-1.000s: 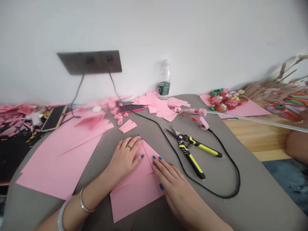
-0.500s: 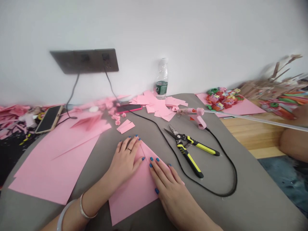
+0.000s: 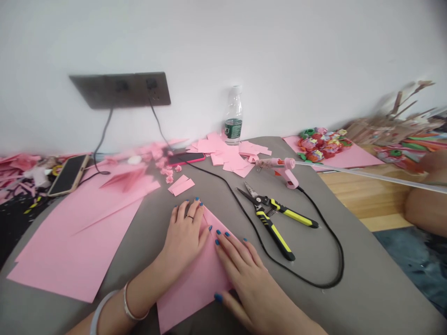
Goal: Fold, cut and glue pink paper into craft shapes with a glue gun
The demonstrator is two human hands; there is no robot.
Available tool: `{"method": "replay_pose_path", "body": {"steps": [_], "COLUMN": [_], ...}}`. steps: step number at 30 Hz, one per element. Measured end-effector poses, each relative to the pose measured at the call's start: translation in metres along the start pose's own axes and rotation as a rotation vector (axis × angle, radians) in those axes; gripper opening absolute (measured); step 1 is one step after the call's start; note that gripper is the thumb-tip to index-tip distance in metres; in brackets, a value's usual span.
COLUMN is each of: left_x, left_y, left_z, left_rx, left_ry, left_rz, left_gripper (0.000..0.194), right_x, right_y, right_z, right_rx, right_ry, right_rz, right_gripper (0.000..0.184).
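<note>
The left hand [image 3: 183,242] and right hand [image 3: 246,279] lay flat, fingers spread, on the folded pink paper [image 3: 190,298], its point aimed forward between them.

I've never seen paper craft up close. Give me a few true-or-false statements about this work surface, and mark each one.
1. The left hand and right hand both rest on a pink paper sheet. True.
2. The ring is on the right hand. False: it is on the left hand.
3. The right hand holds the yellow-and-black snips. False: they lie on the grey surface.
4. A pink hot glue gun lies beyond the snips. True.
5. The plastic bottle lies on its side. False: it stands upright.
</note>
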State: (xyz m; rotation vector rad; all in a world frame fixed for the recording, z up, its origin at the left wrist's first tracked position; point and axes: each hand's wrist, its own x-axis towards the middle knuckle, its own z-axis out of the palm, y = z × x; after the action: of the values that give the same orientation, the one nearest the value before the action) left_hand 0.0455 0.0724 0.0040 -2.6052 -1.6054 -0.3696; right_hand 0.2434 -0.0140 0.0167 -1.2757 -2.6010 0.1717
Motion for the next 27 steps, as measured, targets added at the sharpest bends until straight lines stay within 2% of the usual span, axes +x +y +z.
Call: {"method": "replay_pose_path", "body": {"steps": [2, 3, 5, 9, 13, 17, 22, 27], "left_x": [-0.001, -0.001, -0.003, -0.005, -0.004, -0.002, 0.004, 0.006], "left_y": [0.000, 0.000, 0.000, 0.002, 0.004, 0.007, 0.010, 0.010], "left_z": [0.000, 0.000, 0.001, 0.003, 0.001, -0.005, -0.012, -0.013], "left_rx": [0.002, 0.003, 0.013, 0.067, 0.108, 0.152, 0.182, 0.172], "left_ry": [-0.007, -0.008, -0.008, -0.022, -0.075, -0.170, -0.252, -0.260], "left_rz": [0.005, 0.007, 0.011, 0.008, -0.014, -0.016, -0.020, -0.012], "left_gripper": [0.047, 0.048, 0.049, 0.053, 0.057, 0.058, 0.058, 0.059], "right_x": [0.015, 0.024, 0.041, 0.059, 0.058, 0.056, 0.060, 0.051], "right_y": [0.004, 0.007, 0.014, 0.024, 0.028, 0.030, 0.029, 0.029], "right_z": [-0.006, -0.006, -0.002, 0.015, 0.026, 0.028, 0.022, 0.009], "right_rx": [0.090, 0.116, 0.101, -0.028, -0.069, -0.055, -0.020, -0.012], "right_ry": [0.027, 0.043, 0.062, 0.004, -0.025, -0.039, -0.097, -0.176], "right_rz": [0.088, 0.111, 0.101, 0.051, 0.029, 0.022, 0.048, 0.023], "right_gripper": [0.040, 0.039, 0.043, 0.053, 0.056, 0.058, 0.064, 0.072]}}
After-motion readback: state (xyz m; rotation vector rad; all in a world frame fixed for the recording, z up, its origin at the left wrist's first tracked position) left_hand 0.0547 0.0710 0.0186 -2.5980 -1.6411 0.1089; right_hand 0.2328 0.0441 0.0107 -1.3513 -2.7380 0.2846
